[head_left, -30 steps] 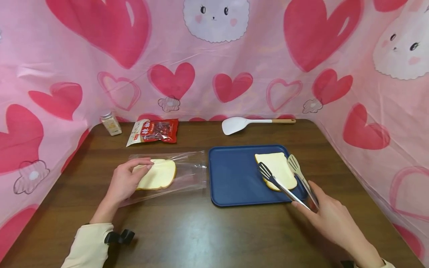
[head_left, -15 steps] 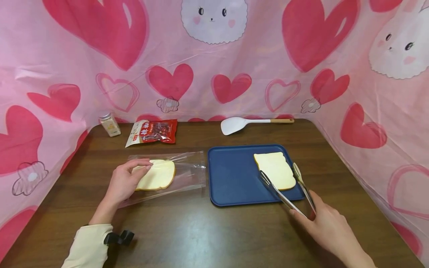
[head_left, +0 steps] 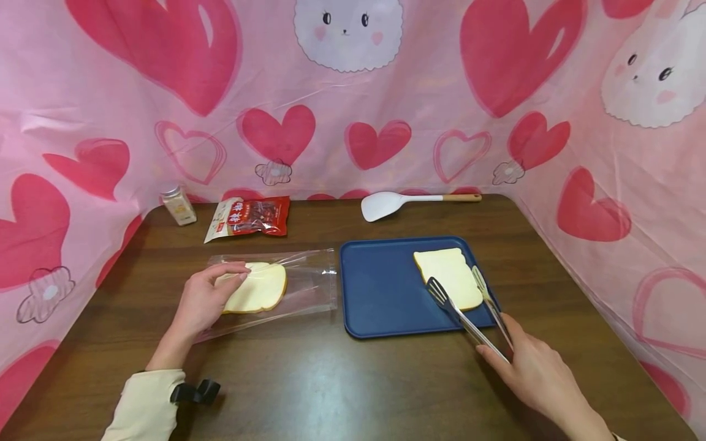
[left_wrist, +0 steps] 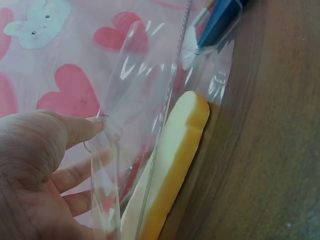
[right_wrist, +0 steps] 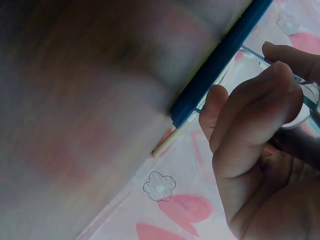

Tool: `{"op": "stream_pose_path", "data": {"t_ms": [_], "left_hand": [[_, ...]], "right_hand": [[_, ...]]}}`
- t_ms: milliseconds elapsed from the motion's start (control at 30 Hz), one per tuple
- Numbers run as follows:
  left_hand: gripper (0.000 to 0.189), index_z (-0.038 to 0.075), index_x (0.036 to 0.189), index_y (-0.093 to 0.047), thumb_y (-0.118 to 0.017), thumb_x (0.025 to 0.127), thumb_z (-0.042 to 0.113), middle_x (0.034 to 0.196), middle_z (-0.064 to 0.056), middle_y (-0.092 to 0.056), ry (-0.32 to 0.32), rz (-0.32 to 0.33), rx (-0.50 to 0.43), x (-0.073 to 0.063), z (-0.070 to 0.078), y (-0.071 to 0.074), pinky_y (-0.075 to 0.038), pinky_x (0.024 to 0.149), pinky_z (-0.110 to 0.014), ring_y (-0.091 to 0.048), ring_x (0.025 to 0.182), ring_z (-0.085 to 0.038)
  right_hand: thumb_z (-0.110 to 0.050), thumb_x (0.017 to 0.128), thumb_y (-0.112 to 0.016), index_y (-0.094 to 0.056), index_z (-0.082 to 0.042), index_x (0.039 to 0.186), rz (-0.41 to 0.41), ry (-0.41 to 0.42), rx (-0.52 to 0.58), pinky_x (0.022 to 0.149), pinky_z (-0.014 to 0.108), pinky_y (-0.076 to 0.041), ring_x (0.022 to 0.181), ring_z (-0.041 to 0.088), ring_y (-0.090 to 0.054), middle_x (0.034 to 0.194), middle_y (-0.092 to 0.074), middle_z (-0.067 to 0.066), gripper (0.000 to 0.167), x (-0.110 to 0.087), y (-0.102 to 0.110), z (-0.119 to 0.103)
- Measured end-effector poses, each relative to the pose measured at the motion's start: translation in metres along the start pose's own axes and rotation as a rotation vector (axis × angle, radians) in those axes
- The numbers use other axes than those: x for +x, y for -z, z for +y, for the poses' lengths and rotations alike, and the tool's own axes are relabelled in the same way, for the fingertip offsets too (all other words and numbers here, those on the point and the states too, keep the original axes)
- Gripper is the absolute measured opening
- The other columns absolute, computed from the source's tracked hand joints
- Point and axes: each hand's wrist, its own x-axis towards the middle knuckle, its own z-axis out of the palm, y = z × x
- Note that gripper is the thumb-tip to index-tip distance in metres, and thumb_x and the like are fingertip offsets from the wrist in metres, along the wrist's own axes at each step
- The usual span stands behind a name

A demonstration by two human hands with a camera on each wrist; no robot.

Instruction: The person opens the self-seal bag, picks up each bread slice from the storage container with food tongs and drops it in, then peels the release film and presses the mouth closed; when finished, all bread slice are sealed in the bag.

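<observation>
Plastic bag (head_left: 310, 288) pinched, the left hand (head_left: 203, 297) partly hides bread (head_left: 263, 289); the right hand (head_left: 543, 370), gripping tongs (head_left: 478, 332), hides their ends.

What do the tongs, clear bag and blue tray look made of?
Tongs: arms probably polished metal, given their silvery glints. Clear bag: thin plastic film, see-through with glossy creases. Blue tray: likely plastic, evenly coloured and fairly matte; coated metal possible.

The surface (head_left: 309, 373) looks like smooth wood, kinda glossy. From its middle: crinkly clear plastic bag (head_left: 311, 285) at 10 o'clock, shiny packet (head_left: 252, 216) at 11, spatula (head_left: 421, 198) with a wood-look handle (head_left: 462, 198) at 1, matt plastic-looking tray (head_left: 380, 288) at 2, tongs (head_left: 473, 328) with shiny metal arms.
</observation>
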Motion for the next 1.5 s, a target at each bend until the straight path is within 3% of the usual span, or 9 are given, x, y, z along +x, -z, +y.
{"op": "stream_pose_path", "data": {"t_ms": [200, 500, 633, 933, 1067, 1267, 1500], "left_hand": [[0.040, 0.006, 0.133, -0.072, -0.063, 0.107, 0.035, 0.148, -0.020, -0.063, 0.029, -0.013, -0.008, 0.000, 0.001, 0.000, -0.036, 0.114, -0.069, -0.046, 0.146, -0.046], [0.038, 0.006, 0.132, -0.073, -0.061, 0.108, 0.033, 0.147, -0.020, -0.063, 0.016, -0.021, -0.008, 0.000, 0.001, 0.001, -0.037, 0.113, -0.067, -0.046, 0.146, -0.045], [0.037, 0.005, 0.131, -0.073, -0.062, 0.108, 0.032, 0.147, -0.020, -0.063, 0.005, -0.017, -0.006, 0.001, 0.000, 0.001, -0.033, 0.115, -0.071, -0.045, 0.147, -0.046], [0.039, 0.006, 0.132, -0.073, -0.062, 0.108, 0.034, 0.149, -0.020, -0.062, 0.019, -0.027, -0.015, 0.001, 0.001, 0.003, -0.030, 0.117, -0.075, -0.041, 0.150, -0.046], [0.039, 0.005, 0.132, -0.072, -0.062, 0.108, 0.033, 0.149, -0.020, -0.062, 0.019, -0.024, -0.014, 0.001, 0.001, 0.003, -0.028, 0.118, -0.075, -0.040, 0.151, -0.047], [0.040, 0.005, 0.132, -0.072, -0.062, 0.107, 0.034, 0.149, -0.020, -0.062, 0.021, -0.022, -0.018, 0.001, 0.000, 0.003, -0.028, 0.118, -0.076, -0.039, 0.151, -0.046], [0.039, 0.006, 0.132, -0.073, -0.062, 0.107, 0.034, 0.149, -0.020, -0.062, 0.017, -0.015, -0.014, 0.001, 0.001, 0.004, -0.029, 0.118, -0.075, -0.040, 0.151, -0.047]], "right_hand": [[-0.040, 0.092, -0.081, -0.052, 0.000, 0.141, 0.036, 0.060, -0.006, 0.059, 0.047, -0.048, 0.068, 0.023, -0.058, 0.070, -0.051, 0.001, 0.070, -0.002, -0.003, 0.000], [-0.027, 0.089, -0.085, -0.056, 0.004, 0.136, 0.121, 0.147, 0.002, 0.055, 0.054, -0.053, 0.064, 0.030, -0.066, 0.077, -0.068, 0.013, 0.063, -0.007, -0.010, -0.007], [-0.028, 0.088, -0.086, -0.056, 0.003, 0.135, 0.153, 0.178, -0.007, 0.053, 0.053, -0.052, 0.062, 0.029, -0.065, 0.074, -0.065, 0.010, 0.064, -0.006, -0.011, -0.007], [-0.036, 0.091, -0.083, -0.058, 0.003, 0.136, 0.119, 0.136, 0.020, 0.056, 0.056, -0.052, 0.066, 0.030, -0.065, 0.077, -0.065, 0.008, 0.065, -0.001, -0.005, -0.008], [-0.042, 0.092, -0.081, -0.059, -0.001, 0.135, 0.102, 0.122, -0.004, 0.051, 0.051, -0.050, 0.065, 0.027, -0.064, 0.079, -0.066, 0.005, 0.064, 0.002, 0.000, -0.014], [-0.044, 0.092, -0.081, -0.060, -0.009, 0.136, 0.109, 0.183, -0.046, 0.048, 0.038, -0.044, 0.064, 0.014, -0.059, 0.084, -0.070, -0.003, 0.060, 0.011, 0.004, -0.024], [-0.041, 0.092, -0.082, -0.059, -0.017, 0.139, 0.090, 0.274, -0.073, 0.047, 0.036, -0.044, 0.069, 0.015, -0.065, 0.106, -0.075, 0.001, 0.058, 0.024, 0.005, -0.037]]}}
